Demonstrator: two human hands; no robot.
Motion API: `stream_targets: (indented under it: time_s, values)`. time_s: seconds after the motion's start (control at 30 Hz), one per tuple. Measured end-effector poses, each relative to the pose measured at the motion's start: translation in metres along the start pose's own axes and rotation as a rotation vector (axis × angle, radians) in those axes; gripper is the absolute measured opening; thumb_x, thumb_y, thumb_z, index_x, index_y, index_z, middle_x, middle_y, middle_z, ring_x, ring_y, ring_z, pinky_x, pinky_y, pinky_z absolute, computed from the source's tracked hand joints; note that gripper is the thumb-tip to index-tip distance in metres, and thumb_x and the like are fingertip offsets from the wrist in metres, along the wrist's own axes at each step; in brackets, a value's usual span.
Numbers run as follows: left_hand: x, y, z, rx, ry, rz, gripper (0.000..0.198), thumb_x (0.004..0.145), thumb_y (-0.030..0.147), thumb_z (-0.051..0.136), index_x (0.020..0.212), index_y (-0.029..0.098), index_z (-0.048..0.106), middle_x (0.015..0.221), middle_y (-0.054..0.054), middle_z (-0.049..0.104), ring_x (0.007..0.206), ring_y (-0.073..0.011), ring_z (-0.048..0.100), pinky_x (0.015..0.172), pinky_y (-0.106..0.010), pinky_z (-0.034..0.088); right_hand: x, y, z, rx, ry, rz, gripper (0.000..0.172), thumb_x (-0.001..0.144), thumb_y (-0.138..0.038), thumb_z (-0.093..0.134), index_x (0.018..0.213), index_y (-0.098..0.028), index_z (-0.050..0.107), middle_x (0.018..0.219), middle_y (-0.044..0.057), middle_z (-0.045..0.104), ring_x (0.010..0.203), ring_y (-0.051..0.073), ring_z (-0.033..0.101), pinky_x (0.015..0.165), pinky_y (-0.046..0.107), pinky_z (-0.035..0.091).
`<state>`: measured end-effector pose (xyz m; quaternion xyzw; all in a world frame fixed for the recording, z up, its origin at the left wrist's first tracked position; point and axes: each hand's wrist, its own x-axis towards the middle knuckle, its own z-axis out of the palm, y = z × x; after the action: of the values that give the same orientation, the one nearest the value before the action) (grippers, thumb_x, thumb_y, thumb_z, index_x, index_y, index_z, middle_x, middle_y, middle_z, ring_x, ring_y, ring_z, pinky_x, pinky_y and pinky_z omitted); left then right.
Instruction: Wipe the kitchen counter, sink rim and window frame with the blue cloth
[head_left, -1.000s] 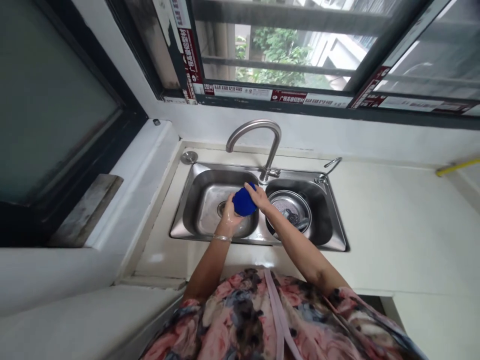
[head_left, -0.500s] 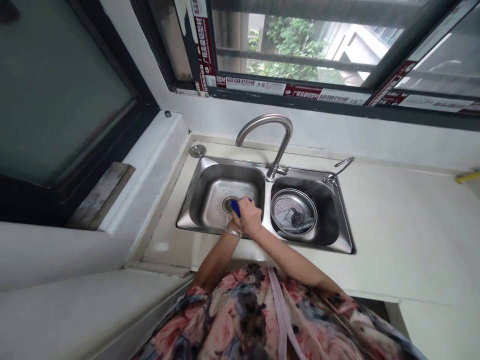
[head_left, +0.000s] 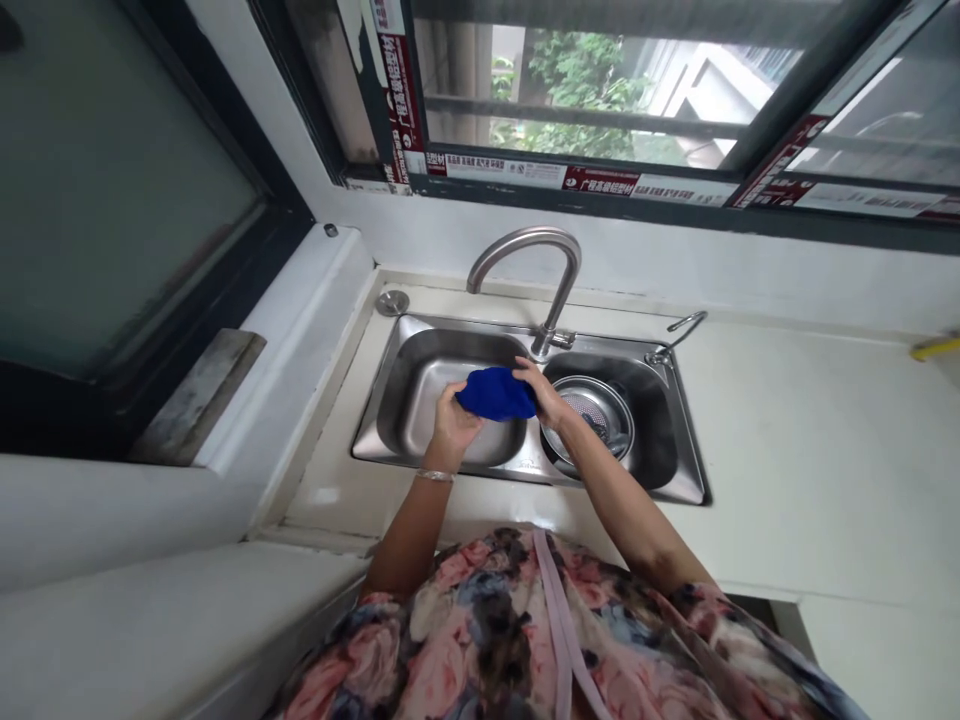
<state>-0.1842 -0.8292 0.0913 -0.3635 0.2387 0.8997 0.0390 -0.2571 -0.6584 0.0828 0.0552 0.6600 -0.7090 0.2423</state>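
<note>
A bright blue cloth (head_left: 495,394) hangs stretched between my hands above the left basin of a stainless steel double sink (head_left: 480,328). My left hand (head_left: 456,422) grips its left end, and a metal bangle (head_left: 434,476) circles that wrist. My right hand (head_left: 538,392) pinches its right end near the divider between the basins. The cloth looks wet and is not touching the basin floor. A round metal mesh strainer (head_left: 592,415) sits in the right basin, partly hidden by my right hand and forearm.
A curved steel faucet (head_left: 559,300) rises behind the sink, with a small sprayer tap (head_left: 686,325) to its right. Cream countertop (head_left: 795,450) extends to the right. Above stands a barred window (head_left: 570,90), and a frosted pane (head_left: 112,180) fills the left.
The blue cloth was bunched low over the drain, mostly hidden by my hands. It is now raised and pulled open between them, and my hands have moved apart.
</note>
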Motion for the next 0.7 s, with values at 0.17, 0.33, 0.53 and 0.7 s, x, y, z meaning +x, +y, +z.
stream_targets:
  time_s: [0.17,0.33,0.53,0.7]
  values:
    - [0.005,0.001,0.000,-0.011,0.057,0.014,0.003,0.098,0.015,0.070,0.100,0.017,0.071,0.087,-0.003,0.075,0.072,-0.0129,0.069,0.069,-0.022,0.059,-0.028,0.001,-0.013,-0.049,-0.247,-0.091,0.067,0.059,-0.034,0.093,0.123,-0.026,0.078,0.103,0.000,0.077,0.087,0.021,0.071,0.075,0.029,0.059]
    - [0.014,0.004,-0.006,0.038,0.144,-0.004,0.015,0.099,0.029,0.078,0.093,0.018,0.069,0.072,0.002,0.067,0.057,-0.0102,0.061,0.059,-0.021,0.053,-0.034,-0.002,-0.024,-0.236,-0.218,-0.153,0.039,0.071,-0.058,0.089,0.081,-0.022,0.078,0.066,-0.002,0.066,0.061,0.016,0.060,0.058,0.027,0.050]
    - [0.013,-0.007,-0.017,0.162,0.219,-0.017,0.024,0.096,0.036,0.081,0.109,0.019,0.069,0.081,-0.002,0.074,0.068,-0.0163,0.071,0.068,-0.027,0.060,-0.034,-0.001,-0.025,-0.122,-0.003,-0.206,0.044,0.073,-0.065,0.085,0.078,-0.022,0.074,0.077,0.000,0.069,0.075,0.018,0.062,0.069,0.028,0.050]
    - [0.008,-0.021,-0.013,0.132,0.186,-0.019,0.028,0.097,0.043,0.075,0.112,0.020,0.071,0.091,-0.009,0.078,0.088,-0.0267,0.078,0.083,-0.038,0.064,-0.037,0.010,-0.009,0.125,0.045,-0.141,0.042,0.069,-0.058,0.089,0.081,-0.022,0.073,0.075,-0.001,0.069,0.069,0.017,0.061,0.065,0.026,0.049]
